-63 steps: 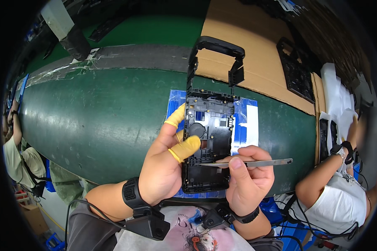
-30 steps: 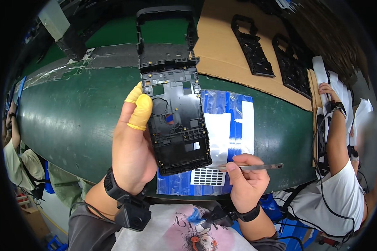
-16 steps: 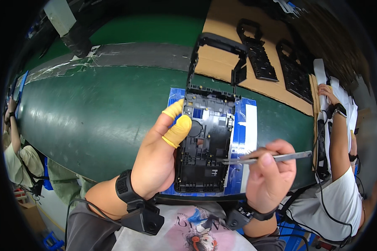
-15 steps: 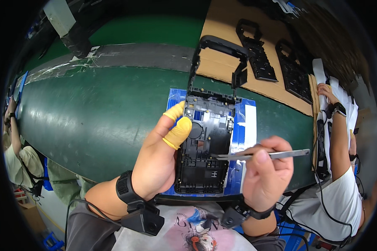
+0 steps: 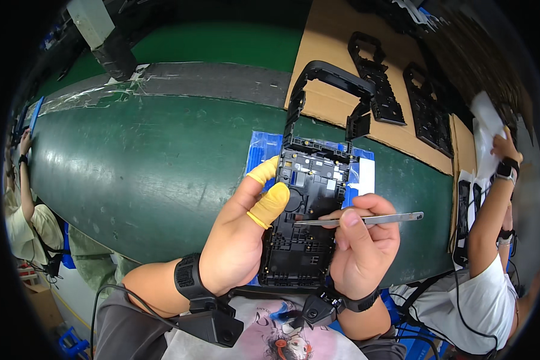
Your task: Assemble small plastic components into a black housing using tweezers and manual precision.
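Note:
A long black plastic housing (image 5: pixel 304 252) with ribs, small brass-coloured inserts and an open frame at its far end is tilted up in front of me. My left hand (image 5: pixel 237 237) grips its left edge, with yellow finger cots (image 5: pixel 271 207) on the thumb and a finger. Metal tweezers (image 5: pixel 381 219) are pinched in my right hand (image 5: pixel 366 246). Their tips reach over the middle of the housing, just below its round recess; whether they touch it or hold anything is too small to tell. Under the housing lies a blue plastic-wrapped pad (image 5: pixel 264 147).
Two similar black housings (image 5: pixel 383 90) lie on brown cardboard (image 5: pixel 324 48) at the back right of the green table (image 5: pixel 138 162). At the right, a co-worker's hand (image 5: pixel 507 150) holds white wrapping (image 5: pixel 487 114). Another person (image 5: pixel 39 231) sits at the far left.
The housing and my left hand have shifted slightly right. My right hand brought the tweezers left and a little up over the housing. The co-worker on the right lifted white wrapping.

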The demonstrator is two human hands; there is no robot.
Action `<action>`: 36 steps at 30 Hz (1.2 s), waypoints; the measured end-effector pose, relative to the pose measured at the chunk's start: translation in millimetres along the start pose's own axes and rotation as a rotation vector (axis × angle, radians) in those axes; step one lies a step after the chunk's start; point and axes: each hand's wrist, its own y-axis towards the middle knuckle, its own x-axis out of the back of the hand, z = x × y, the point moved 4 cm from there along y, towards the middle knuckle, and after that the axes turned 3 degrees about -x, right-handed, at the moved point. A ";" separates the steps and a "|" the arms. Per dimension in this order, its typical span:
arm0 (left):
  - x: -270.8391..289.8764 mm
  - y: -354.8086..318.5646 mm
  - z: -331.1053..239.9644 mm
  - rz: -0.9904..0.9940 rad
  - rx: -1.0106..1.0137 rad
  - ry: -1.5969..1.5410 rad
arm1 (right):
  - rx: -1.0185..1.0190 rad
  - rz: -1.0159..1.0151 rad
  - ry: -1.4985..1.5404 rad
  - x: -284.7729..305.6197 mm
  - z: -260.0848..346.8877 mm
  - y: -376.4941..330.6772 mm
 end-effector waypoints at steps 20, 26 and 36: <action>0.0 -0.6 -1.1 -0.009 -0.003 -0.003 | 0.041 -0.042 -0.047 4.4 1.4 -2.9; 3.3 2.0 -1.2 -0.023 0.065 0.034 | 0.192 -0.220 0.025 39.4 28.3 -7.8; 0.0 138.8 -76.1 0.019 -0.160 0.475 | 0.276 -0.413 -0.143 135.4 27.6 -37.0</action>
